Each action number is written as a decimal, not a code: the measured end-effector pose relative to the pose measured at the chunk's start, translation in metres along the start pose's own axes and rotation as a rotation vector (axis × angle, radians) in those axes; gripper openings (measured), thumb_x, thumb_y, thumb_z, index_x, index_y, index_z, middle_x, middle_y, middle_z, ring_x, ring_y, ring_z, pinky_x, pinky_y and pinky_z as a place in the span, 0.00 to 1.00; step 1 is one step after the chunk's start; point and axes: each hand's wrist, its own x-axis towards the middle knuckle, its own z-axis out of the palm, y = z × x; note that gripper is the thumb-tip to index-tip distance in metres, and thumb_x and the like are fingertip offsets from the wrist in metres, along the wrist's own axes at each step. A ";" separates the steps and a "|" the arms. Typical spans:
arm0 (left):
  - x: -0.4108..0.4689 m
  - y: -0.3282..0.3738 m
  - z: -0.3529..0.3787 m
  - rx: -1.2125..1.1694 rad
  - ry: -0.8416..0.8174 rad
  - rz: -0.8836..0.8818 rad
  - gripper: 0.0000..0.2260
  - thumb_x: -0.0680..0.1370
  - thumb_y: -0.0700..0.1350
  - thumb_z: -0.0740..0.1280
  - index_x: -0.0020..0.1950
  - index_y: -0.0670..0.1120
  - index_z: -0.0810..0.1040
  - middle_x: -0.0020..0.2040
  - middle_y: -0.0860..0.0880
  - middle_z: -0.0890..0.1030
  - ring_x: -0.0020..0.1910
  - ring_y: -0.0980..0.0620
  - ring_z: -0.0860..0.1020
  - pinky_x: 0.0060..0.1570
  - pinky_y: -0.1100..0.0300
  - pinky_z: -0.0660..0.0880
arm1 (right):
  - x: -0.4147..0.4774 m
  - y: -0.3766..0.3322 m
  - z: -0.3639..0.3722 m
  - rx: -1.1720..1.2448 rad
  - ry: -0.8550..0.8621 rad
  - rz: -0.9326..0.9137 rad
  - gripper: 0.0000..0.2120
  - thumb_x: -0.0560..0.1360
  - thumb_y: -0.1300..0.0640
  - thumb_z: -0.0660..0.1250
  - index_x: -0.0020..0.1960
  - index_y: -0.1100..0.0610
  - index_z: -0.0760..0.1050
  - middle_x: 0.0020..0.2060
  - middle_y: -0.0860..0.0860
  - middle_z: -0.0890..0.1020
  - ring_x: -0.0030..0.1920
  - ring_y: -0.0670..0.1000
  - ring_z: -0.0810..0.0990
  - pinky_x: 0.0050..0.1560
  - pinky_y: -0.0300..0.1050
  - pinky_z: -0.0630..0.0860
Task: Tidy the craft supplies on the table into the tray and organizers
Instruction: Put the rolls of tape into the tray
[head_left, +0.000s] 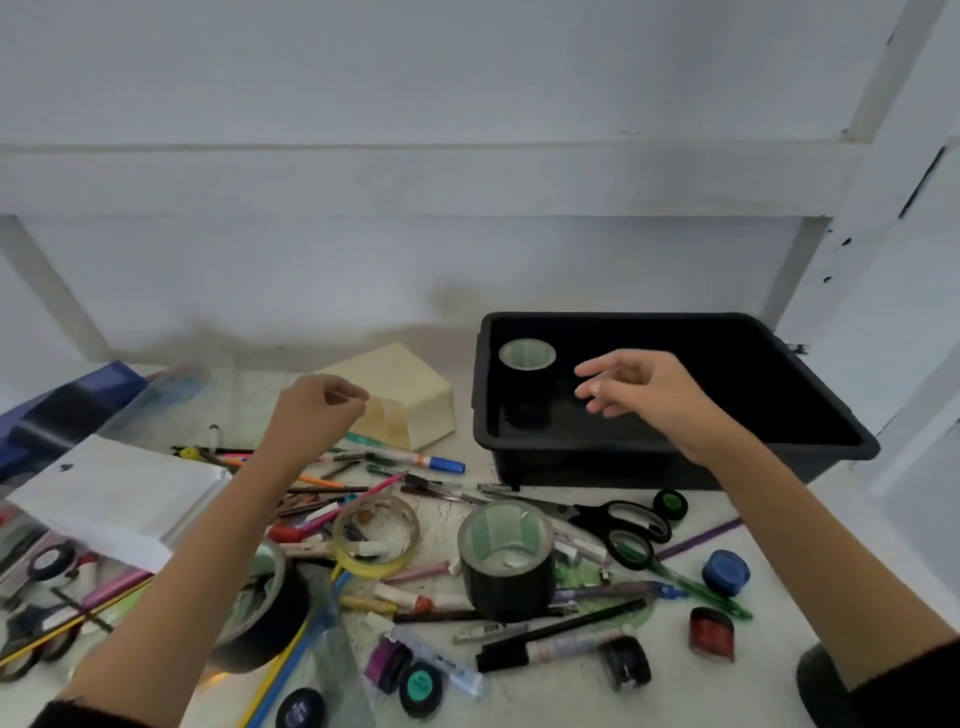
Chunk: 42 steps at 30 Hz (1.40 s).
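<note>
A black tray (810, 395) stands at the back right with one black tape roll (527, 382) upright inside it. My right hand (641, 384) hovers over the tray, fingers relaxed and holding nothing. My left hand (317, 410) is raised over the pens and pinches a small translucent yellowish strip (387, 413), which looks like tape. A second black tape roll (506, 561) stands on the table in front of the tray. A clear yellow tape ring (376, 535) lies left of it, and another dark roll (265, 608) sits partly under my left forearm.
Pens and markers (405, 457) litter the middle of the table. Black scissors (618, 525), a blue cap (725, 571), a red block (711, 634) and small ink pads (421, 688) lie around. A cream box (410, 395) stands behind; white paper (119, 499) and a blue folder (67, 410) lie left.
</note>
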 end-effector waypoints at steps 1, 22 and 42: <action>-0.009 -0.005 -0.003 0.021 -0.031 0.008 0.06 0.75 0.40 0.66 0.48 0.43 0.82 0.44 0.45 0.81 0.41 0.54 0.75 0.37 0.67 0.67 | -0.010 0.002 0.011 0.003 -0.054 -0.006 0.08 0.75 0.63 0.66 0.52 0.55 0.80 0.43 0.52 0.85 0.44 0.51 0.83 0.47 0.44 0.79; -0.098 -0.100 -0.062 0.659 -0.594 0.128 0.49 0.61 0.53 0.79 0.75 0.53 0.54 0.70 0.49 0.63 0.67 0.48 0.65 0.63 0.55 0.70 | -0.117 0.055 0.139 -0.168 0.094 0.139 0.45 0.57 0.49 0.82 0.69 0.50 0.63 0.63 0.48 0.74 0.64 0.49 0.71 0.61 0.43 0.71; -0.044 0.022 -0.049 0.236 -0.234 0.394 0.43 0.59 0.50 0.81 0.70 0.47 0.68 0.55 0.48 0.69 0.55 0.50 0.70 0.55 0.59 0.67 | -0.035 -0.003 0.008 0.017 0.403 0.044 0.44 0.57 0.54 0.82 0.67 0.54 0.63 0.59 0.49 0.73 0.59 0.49 0.73 0.62 0.46 0.72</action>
